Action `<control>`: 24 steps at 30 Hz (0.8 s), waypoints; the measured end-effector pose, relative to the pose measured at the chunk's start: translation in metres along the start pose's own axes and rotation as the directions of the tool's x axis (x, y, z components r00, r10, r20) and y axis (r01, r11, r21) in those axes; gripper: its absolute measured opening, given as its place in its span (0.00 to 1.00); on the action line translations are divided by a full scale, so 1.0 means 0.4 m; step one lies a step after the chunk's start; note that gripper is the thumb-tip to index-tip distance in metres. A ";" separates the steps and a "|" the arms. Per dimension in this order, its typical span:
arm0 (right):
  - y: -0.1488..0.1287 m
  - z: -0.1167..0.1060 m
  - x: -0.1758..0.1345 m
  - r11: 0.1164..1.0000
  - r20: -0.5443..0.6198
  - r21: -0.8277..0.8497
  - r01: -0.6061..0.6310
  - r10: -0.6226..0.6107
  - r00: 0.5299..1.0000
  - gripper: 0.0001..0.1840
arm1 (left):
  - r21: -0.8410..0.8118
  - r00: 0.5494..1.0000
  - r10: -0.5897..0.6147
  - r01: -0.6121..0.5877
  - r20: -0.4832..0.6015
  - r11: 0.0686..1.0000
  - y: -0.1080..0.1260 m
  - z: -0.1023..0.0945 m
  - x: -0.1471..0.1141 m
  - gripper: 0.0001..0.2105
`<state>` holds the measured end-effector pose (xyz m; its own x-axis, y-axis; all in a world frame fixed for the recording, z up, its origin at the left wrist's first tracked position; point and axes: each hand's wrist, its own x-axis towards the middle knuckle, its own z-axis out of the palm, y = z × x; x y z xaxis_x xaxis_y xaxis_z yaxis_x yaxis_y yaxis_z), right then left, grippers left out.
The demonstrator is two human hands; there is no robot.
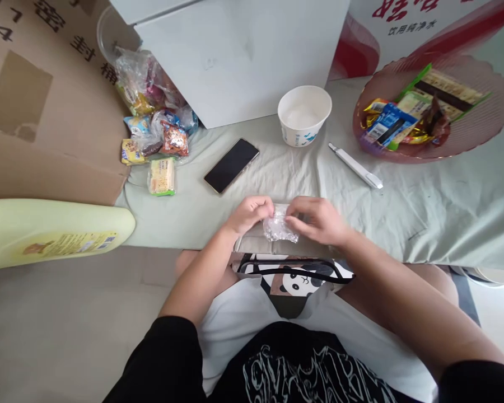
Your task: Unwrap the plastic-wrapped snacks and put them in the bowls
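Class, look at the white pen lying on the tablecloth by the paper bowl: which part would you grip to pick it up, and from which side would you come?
Grip the pen at mid-barrel, coming from above with fingers across its width. It lies flat and slantwise on the cloth, apart from the bowl and pink dish, so both long sides look free, and the middle probably balances best.

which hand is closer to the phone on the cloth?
Left. The left hand sits just below the phone, pinching the clear wrapper. The right hand grips the wrapper's other side, further right of the phone.
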<state>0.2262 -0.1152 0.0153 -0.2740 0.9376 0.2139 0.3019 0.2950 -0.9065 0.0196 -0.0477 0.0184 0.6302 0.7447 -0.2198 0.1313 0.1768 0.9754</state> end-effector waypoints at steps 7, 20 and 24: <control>0.031 -0.030 0.008 0.990 -0.404 -0.106 -0.096 0.045 0.914 0.17 | 0.237 0.866 0.280 -0.195 -0.414 0.952 0.070 -0.028 0.119 0.20; 0.039 -0.035 0.020 0.987 -0.236 -0.136 -0.080 0.046 0.971 0.23 | 0.974 0.982 -0.106 0.172 -0.158 0.146 0.326 0.072 0.656 0.17; 0.044 -0.044 0.014 0.985 -0.245 -0.157 -0.073 0.033 0.969 0.23 | 0.958 0.995 0.089 0.018 -0.045 0.285 0.318 0.066 0.672 0.17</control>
<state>0.2462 -0.1014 0.0068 -0.0321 0.9632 0.2668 0.4605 0.2511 -0.8514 0.2258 0.1578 0.0838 0.6042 0.7857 -0.1325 0.7822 -0.5531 0.2868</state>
